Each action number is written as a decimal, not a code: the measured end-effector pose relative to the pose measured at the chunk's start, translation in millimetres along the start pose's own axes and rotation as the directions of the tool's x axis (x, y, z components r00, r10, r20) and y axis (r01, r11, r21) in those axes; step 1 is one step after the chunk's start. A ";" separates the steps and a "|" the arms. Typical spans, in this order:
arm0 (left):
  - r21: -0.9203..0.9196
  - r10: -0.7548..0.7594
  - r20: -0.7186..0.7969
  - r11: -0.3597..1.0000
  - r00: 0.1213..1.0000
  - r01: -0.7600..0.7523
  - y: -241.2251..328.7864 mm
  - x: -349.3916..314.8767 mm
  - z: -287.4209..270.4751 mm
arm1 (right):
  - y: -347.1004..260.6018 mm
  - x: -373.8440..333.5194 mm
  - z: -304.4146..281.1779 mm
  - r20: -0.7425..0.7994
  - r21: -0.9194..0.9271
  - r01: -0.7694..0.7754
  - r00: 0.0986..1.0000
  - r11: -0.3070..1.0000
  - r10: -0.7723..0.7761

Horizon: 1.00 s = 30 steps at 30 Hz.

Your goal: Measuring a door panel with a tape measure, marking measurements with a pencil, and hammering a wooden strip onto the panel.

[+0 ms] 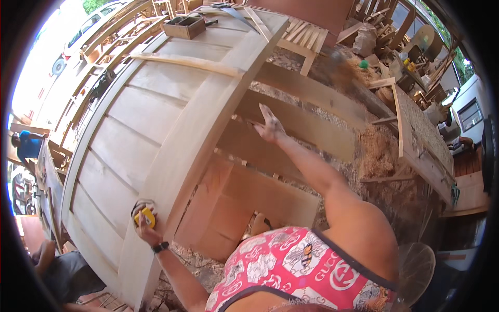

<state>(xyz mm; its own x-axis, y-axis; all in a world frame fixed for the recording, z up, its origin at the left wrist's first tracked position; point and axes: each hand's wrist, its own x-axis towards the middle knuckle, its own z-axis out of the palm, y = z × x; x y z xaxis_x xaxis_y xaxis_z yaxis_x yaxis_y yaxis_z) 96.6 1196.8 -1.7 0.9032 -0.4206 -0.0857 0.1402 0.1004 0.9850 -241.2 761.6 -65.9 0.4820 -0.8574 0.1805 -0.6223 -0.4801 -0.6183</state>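
Note:
Stretching across the left and middle is a large pale wooden panelled piece (138,117), with grooved boards and a wide smooth rail (200,117) along its side nearest me. My left hand (148,232), with a dark band on its wrist, is closed around a yellow tape measure (148,217) over the near end of that rail. Off the rail's right side, my right hand (271,127) reaches out over boards below, fingers extended and holding nothing. A loose wooden strip (187,63) lies across the panelled piece toward its far end.
A small wooden box (184,28) of tools sits on the far end. Low on the right are brown boards (306,122), a sawdust heap (378,151) and a wooden frame (416,130). Far left stands a person in blue (28,148); another person's dark-clothed leg (73,273) shows lower left.

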 end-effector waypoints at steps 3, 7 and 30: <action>-0.038 0.047 -0.002 0.998 0.999 -0.047 -14.0 4.6 -10.0 | -7.9 -137.2 -36.4 0.001 -0.054 0.002 1.000 0.999 -0.002; -0.026 0.097 0.059 0.995 0.994 -0.096 -31.0 7.9 -30.3 | -10.2 -299.4 -91.2 0.040 0.167 -0.448 0.893 0.878 0.448; 0.607 0.266 0.724 0.193 0.636 -0.771 -183.4 -235.9 226.2 | 248.0 -477.5 -288.9 -0.123 -0.038 -0.702 0.710 0.711 0.694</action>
<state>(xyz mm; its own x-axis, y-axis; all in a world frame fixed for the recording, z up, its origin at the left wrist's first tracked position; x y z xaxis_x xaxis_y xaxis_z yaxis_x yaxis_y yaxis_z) -233.9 1073.7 -128.3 0.3185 -0.8936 0.3162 -0.9154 -0.2033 0.3475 -803.9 998.3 -84.4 -0.1655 -0.9643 -0.2069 -0.8045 0.2534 -0.5372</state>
